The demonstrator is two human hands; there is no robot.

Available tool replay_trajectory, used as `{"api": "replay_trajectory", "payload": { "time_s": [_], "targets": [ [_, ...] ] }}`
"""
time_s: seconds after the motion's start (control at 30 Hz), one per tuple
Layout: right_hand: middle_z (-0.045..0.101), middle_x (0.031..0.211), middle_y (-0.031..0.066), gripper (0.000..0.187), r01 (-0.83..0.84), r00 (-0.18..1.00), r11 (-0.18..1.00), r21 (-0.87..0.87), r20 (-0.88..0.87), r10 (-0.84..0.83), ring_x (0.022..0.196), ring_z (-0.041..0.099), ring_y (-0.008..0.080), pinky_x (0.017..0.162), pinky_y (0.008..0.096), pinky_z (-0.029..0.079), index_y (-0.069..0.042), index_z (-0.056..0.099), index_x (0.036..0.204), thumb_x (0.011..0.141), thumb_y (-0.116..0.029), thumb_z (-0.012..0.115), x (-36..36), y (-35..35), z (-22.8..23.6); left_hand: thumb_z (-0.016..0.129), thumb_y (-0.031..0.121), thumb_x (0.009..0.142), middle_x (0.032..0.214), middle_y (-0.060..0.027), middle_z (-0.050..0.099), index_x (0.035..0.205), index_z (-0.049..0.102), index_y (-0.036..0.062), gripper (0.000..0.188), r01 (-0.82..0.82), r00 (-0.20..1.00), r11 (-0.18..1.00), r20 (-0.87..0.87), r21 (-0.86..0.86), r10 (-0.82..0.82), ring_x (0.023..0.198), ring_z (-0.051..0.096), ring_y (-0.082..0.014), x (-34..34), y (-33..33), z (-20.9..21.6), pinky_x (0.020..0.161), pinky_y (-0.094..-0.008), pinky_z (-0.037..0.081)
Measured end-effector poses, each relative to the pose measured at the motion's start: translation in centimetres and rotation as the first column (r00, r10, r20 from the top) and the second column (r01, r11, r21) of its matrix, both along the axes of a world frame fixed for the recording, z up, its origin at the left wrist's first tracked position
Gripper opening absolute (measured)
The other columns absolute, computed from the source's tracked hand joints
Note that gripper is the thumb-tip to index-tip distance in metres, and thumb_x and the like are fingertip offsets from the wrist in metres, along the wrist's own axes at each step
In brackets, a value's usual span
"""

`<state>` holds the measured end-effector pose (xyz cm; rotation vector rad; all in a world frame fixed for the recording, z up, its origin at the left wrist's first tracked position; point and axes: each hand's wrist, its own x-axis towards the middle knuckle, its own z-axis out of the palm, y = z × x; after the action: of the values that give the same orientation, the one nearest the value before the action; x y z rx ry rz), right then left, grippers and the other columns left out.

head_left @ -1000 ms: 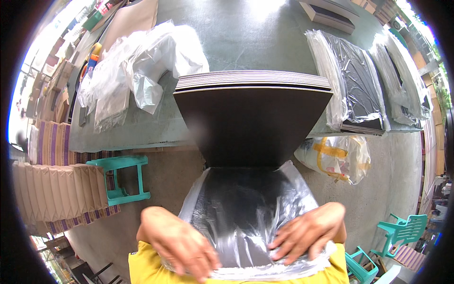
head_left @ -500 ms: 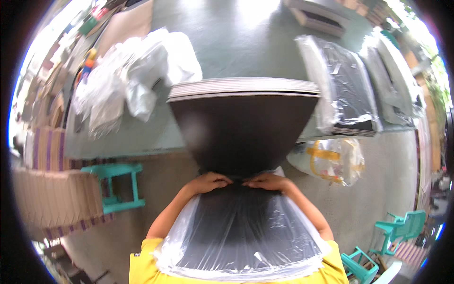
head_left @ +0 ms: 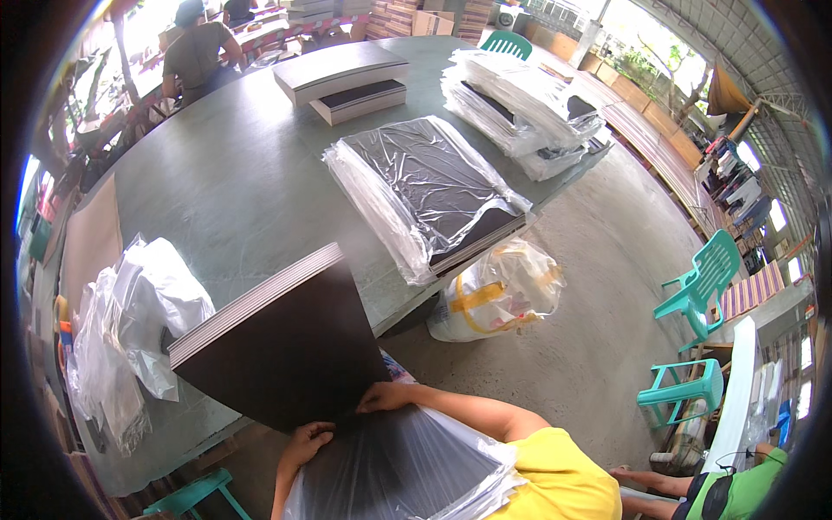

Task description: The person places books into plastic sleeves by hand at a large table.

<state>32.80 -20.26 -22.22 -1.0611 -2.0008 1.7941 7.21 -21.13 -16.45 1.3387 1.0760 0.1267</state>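
Observation:
A stack of black boards with pale edges [head_left: 277, 347] stands tilted against the near edge of the table, toward my lap. Below it, a clear plastic bag [head_left: 390, 477] with black showing through it lies across my lap. My left hand [head_left: 308, 444] is closed in a pinch at the bag's edge, by the stack's lower left corner. My right hand [head_left: 387, 397] pinches the same edge farther right, fingers bent inward. Whether the black inside the bag joins the stack above, I cannot tell.
Crumpled clear plastic bags [head_left: 139, 321] lie on the table's left. Wrapped black boards [head_left: 433, 182], a further wrapped pile [head_left: 520, 113] and bare boards [head_left: 347, 78] lie beyond. A taped plastic sack [head_left: 494, 295] stands on the floor. Another person [head_left: 737, 490] is at lower right.
My view has swung right and up, bringing more of the table and room into sight. Both hands stay at the bag's edge below the boards.

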Motion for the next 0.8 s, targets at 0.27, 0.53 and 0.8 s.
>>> {"api": "replay_trajectory", "payload": {
  "time_s": [0.27, 0.53, 0.8],
  "targets": [
    [0.056, 0.105, 0.0101, 0.034, -0.030, 1.000, 0.995, -0.100, -0.007, 0.029, 0.100, 0.050, 0.0193, 0.086, 0.0279, 0.037, -0.005, 0.055, 0.105, 0.084, -0.031, 0.046, 0.7, -0.4, 0.0, 0.054, 0.019, 0.077, 0.082, -0.0071, 0.061, 0.090, 0.060, 0.0027, 0.021, -0.075, 0.965, 0.975, -0.232, 0.207, 0.123, 0.078, 0.055, -0.0142, -9.3, 0.9, 7.2, 0.073, -0.0266, 0.043],
    [0.056, 0.105, 0.0082, 0.032, -0.088, 0.991, 0.988, -0.127, 0.093, 0.100, 0.102, 0.048, 0.0161, 0.088, 0.0262, 0.036, -0.004, 0.055, 0.105, 0.084, -0.028, 0.048, -0.5, 0.3, 1.3, 0.057, 0.004, 0.072, 0.074, -0.0068, 0.060, 0.079, 0.059, 0.0011, 0.008, -0.352, 0.787, 0.313, 0.098, 0.882, 0.609, 0.069, 0.055, -0.0114, -12.5, 10.8, 19.1, 0.064, -0.0237, 0.043],
    [0.055, 0.108, 0.0078, 0.031, -0.056, 0.984, 0.981, -0.184, 0.158, 0.086, 0.103, 0.047, 0.0159, 0.089, 0.0262, 0.034, -0.007, 0.055, 0.105, 0.084, -0.028, 0.047, -0.1, 0.6, 1.4, 0.060, 0.016, 0.067, 0.091, -0.0051, 0.055, 0.077, 0.058, 0.0077, 0.013, 0.716, 0.599, -0.101, -0.534, 0.691, 0.597, 0.099, 0.044, -0.0194, -8.2, 23.0, 14.5, 0.086, -0.0336, 0.031]
  ]
}}
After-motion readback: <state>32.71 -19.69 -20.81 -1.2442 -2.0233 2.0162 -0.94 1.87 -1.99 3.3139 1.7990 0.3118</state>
